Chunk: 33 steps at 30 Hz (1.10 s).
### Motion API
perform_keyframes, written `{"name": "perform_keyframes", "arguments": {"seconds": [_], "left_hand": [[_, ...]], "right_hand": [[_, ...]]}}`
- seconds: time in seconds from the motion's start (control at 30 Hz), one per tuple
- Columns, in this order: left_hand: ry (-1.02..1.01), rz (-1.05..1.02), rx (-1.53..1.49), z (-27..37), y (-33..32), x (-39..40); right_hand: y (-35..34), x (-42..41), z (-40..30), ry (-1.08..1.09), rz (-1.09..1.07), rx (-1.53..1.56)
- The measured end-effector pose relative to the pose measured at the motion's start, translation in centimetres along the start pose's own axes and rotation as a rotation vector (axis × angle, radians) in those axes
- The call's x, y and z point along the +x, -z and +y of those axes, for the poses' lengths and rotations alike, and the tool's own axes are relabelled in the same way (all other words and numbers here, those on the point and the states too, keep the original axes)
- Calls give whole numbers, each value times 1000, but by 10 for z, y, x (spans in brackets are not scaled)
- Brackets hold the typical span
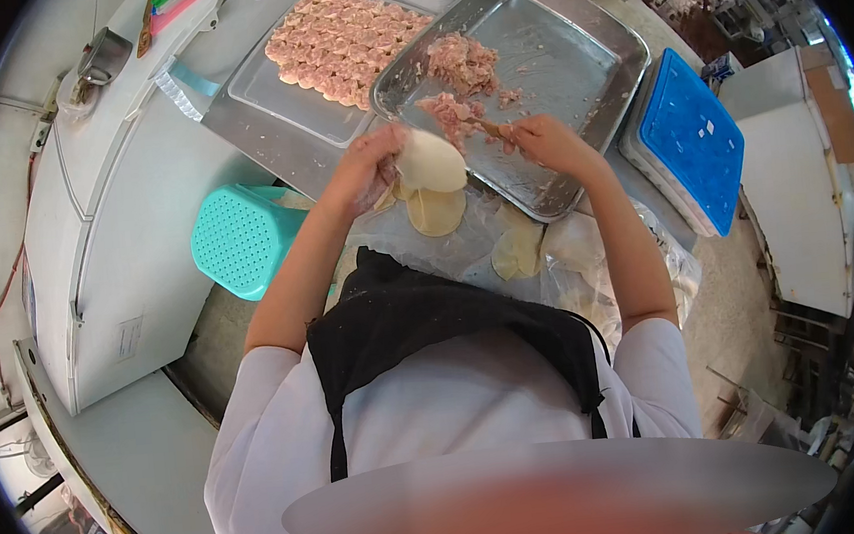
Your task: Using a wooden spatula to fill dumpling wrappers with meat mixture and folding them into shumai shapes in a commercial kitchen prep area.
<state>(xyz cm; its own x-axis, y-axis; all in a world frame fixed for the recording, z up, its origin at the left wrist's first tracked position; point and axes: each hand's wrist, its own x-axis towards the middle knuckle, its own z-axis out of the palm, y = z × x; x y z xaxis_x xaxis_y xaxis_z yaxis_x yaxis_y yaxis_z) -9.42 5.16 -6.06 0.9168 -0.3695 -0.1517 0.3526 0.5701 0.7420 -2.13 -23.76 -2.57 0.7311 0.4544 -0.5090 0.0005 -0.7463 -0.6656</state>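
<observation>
My left hand (374, 167) holds a round, pale dough wrapper (431, 160) above more wrappers (436, 212) lying on a plastic sheet. In my right hand (547, 144) is a small wooden spatula (487, 126), its tip in a lump of ground meat (449, 112). That lump lies near the left wall of a deep metal tray (570, 82), with a larger mound of ground meat (462, 63) behind it. Filled dumplings (345, 40) stand in tight rows on a clear plastic tray (263, 93) to the left. A few loose wrappers (516, 251) lie before the metal tray.
A turquoise plastic stool (240, 240) is left of the table. To the right stands a container with a blue lid (695, 140), and a clear plastic bag (576, 255) lies at the table's near right. White chest freezers (131, 237) line the left side, with a metal pot (106, 56) on top.
</observation>
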Motion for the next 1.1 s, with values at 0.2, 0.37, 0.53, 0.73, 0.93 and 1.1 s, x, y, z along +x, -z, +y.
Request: {"name": "perform_keyframes", "arguments": {"seconds": [0.2, 0.37, 0.53, 0.73, 0.93, 1.1], "left_hand": [[-6, 105, 105, 29, -19, 30], [-139, 103, -190, 43, -8, 68], [-126, 219, -356, 53, -45, 101], [88, 92, -612, 79, -52, 116], [9, 110, -488, 65, -29, 120], [-23, 187, -481, 77, -33, 107]], "right_hand": [[-44, 8, 34, 388, 335, -231], [-14, -47, -21, -56, 311, 431], [-19, -47, -63, 111, 581, 592], [-40, -20, -77, 146, 833, -113], [-43, -33, -99, 32, 813, -572], [-22, -58, -132, -58, 681, -769]]}}
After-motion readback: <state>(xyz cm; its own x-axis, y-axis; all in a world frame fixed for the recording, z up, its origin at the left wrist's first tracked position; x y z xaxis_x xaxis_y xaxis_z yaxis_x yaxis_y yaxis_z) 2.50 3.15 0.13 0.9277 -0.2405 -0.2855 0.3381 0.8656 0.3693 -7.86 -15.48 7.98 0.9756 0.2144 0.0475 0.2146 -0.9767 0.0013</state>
